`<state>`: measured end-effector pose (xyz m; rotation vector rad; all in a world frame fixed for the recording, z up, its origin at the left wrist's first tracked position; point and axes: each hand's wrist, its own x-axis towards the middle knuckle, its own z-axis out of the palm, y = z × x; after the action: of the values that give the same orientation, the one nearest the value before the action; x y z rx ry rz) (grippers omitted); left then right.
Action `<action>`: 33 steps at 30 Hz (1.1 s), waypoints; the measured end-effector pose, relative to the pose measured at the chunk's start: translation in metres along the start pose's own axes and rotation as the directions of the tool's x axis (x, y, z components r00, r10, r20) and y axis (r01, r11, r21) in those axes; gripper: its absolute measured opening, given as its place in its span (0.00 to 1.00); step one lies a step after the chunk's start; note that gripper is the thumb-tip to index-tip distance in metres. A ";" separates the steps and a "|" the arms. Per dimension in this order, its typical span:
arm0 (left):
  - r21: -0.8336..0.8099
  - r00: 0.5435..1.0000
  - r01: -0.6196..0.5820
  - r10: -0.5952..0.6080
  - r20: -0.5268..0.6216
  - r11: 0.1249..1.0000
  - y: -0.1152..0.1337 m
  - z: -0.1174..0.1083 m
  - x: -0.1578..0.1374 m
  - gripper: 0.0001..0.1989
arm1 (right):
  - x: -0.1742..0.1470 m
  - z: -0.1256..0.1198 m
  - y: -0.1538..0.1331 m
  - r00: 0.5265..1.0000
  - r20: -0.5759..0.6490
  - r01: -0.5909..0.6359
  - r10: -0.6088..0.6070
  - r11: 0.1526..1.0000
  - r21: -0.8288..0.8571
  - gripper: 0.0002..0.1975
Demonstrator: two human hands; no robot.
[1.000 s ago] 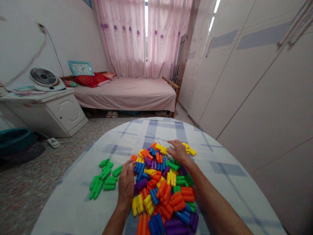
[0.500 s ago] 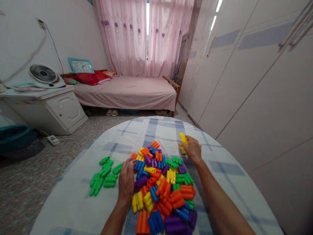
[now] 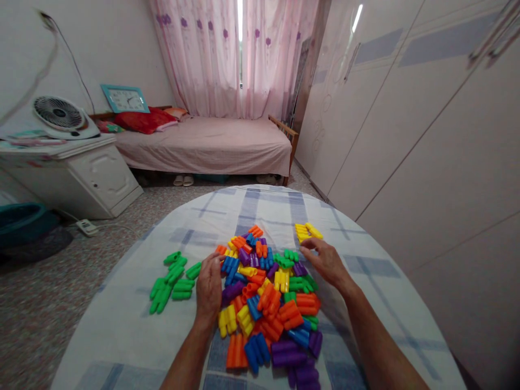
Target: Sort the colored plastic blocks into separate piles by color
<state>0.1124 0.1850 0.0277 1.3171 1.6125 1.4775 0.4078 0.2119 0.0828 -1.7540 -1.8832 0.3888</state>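
Note:
A mixed pile of plastic tube-shaped building blocks (image 3: 270,306) in orange, blue, yellow, purple and green lies on the round table. My left hand (image 3: 209,287) rests along the pile's left side, fingers stretched out, its fingertips by a blue block (image 3: 231,266). Off to the left sits a separate group of green blocks (image 3: 166,287). Beyond the pile at the right are yellow blocks (image 3: 301,232), one of them a loose slanted piece (image 3: 313,231). Just below these, my right hand (image 3: 327,262) is open with thumb and fingers apart and nothing in it.
A blue-and-white checked cloth (image 3: 390,314) covers the table. Behind it stands a bed (image 3: 227,141) with a pink cover. To the left is a white cabinet (image 3: 108,181) bearing a fan (image 3: 60,114). Tall wardrobe doors (image 3: 439,179) line the right side.
My right hand has let go of a yellow block beside the other yellow ones and drawn back toward the pile. My left hand stays at the pile's left side. The view has shifted slightly.

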 end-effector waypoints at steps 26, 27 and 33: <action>0.033 1.000 -0.019 0.019 0.010 0.999 -0.001 -0.001 0.000 0.23 | -0.044 0.002 -0.052 0.915 0.341 0.267 -0.216 0.958 -0.109 0.22; 0.034 1.000 -0.019 0.019 0.007 0.999 0.000 -0.001 0.000 0.23 | -0.042 -0.002 -0.050 0.917 0.333 0.256 -0.219 0.964 -0.072 0.22; 0.017 1.000 -0.023 0.023 0.001 1.000 0.000 0.000 0.001 0.24 | -0.022 -0.014 -0.014 0.992 0.082 0.079 -0.092 0.985 0.150 0.21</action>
<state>0.1119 0.1855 0.0279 1.3497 1.6183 1.4798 0.4041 0.1863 0.0981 -1.5773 -1.9316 0.5663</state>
